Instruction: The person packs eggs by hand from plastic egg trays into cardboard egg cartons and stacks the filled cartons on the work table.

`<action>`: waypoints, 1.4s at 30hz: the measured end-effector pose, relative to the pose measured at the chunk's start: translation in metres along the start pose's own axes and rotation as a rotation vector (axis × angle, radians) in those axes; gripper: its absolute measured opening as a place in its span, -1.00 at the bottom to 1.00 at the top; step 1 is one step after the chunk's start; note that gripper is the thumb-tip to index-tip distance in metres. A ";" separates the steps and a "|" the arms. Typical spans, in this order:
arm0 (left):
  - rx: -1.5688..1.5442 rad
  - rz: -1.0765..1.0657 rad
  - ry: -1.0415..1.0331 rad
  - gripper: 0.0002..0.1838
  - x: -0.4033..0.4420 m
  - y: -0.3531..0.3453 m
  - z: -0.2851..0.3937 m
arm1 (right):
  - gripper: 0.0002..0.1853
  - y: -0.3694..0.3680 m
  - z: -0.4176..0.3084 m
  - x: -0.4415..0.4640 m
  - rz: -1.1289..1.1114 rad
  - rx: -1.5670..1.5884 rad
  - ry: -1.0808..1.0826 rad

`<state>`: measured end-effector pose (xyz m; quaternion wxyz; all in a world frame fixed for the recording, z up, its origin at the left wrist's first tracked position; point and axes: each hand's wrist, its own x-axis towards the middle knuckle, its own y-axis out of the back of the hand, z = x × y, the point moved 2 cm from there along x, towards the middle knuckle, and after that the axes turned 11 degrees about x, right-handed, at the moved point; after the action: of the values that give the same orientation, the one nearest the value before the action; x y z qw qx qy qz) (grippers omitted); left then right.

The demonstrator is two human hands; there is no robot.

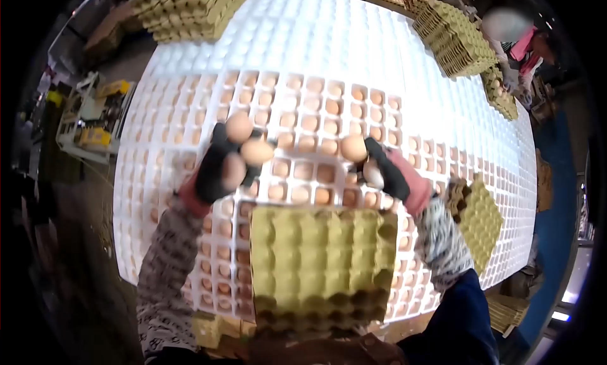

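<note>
My left hand [214,169], in a dark glove, is closed around three brown eggs [256,151] above the white gridded trays. In my right hand [391,174], gloved the same way, there are two eggs [353,148], one brown and one paler. Below both hands, brown eggs [307,143] sit in the square cells of the white trays [240,33]. A yellowish pulp egg tray [310,245] lies between my forearms, close to my body, on top of filled cells. My fingers are partly hidden behind the eggs.
Stacks of pulp trays stand at the back left [190,14] and back right [452,39]. More pulp trays [480,222] lie on the right, over the cells. Another person [525,49] is at the far right edge. Yellow-and-white equipment [98,121] stands left of the table.
</note>
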<state>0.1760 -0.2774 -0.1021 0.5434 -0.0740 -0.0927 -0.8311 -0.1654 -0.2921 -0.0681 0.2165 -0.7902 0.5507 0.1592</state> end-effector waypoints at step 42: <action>0.063 0.478 0.703 -0.60 -0.183 -0.012 -0.029 | -0.42 0.055 0.121 -0.183 0.355 0.173 0.126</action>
<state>0.2369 -0.1166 -0.1721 0.7214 0.2109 0.0925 -0.6531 -0.2816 -0.0990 -0.0914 0.2174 -0.6674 0.7056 0.0973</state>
